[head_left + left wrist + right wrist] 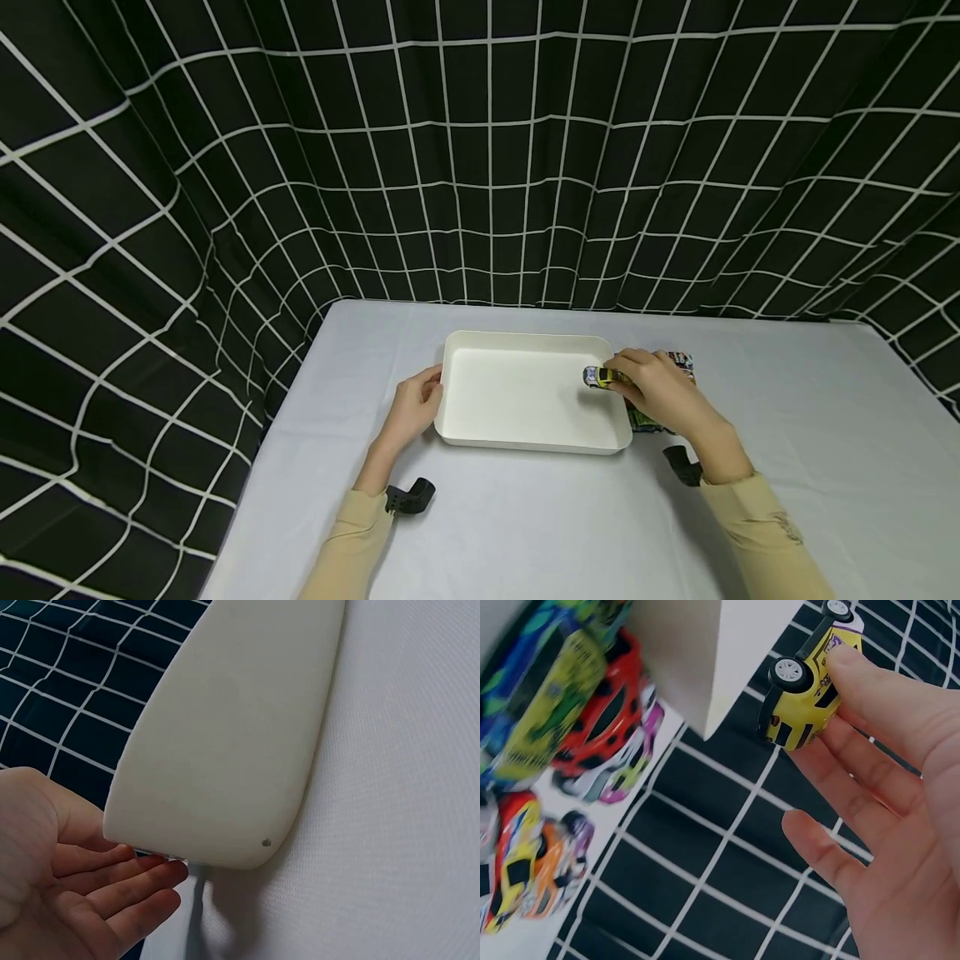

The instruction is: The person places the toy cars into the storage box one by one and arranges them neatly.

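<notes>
Head view: the right hand (660, 392) pinches a yellow car (600, 377) above the right end of a tray (510, 396) set toward the far edge of the table (525, 533). At the tray's opposite end is the left hand (415, 408); whether it grips or merely touches, one cannot tell. Other cars (604, 712) lie at right. The step appears to be a carry; the next move likely calls for lowering the car, then loosening the pinch.
</notes>
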The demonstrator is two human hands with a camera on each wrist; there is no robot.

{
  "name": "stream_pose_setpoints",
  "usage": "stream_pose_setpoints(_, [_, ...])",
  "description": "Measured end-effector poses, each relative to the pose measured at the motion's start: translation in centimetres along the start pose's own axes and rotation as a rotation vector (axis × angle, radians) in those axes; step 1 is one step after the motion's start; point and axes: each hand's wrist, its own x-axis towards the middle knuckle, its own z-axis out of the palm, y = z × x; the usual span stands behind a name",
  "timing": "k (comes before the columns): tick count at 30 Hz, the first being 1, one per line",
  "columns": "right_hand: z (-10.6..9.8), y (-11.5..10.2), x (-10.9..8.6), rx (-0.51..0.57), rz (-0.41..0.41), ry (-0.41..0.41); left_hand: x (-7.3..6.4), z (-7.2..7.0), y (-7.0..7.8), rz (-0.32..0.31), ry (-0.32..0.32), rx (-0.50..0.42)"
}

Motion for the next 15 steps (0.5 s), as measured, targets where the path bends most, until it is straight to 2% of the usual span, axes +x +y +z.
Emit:
stream_pose_setpoints(6, [0.7, -0.5, 1.5, 0.007, -0.001, -0.038, 0.1, 0.0, 0.0, 0.002, -0.008, -0.012])
stream_pose_setpoints(15, [1.8, -1.1, 3.4, 0.011, -0.031, -0.045, 0.0, 0.0, 0.0, 0.001, -0.011, 0.010])
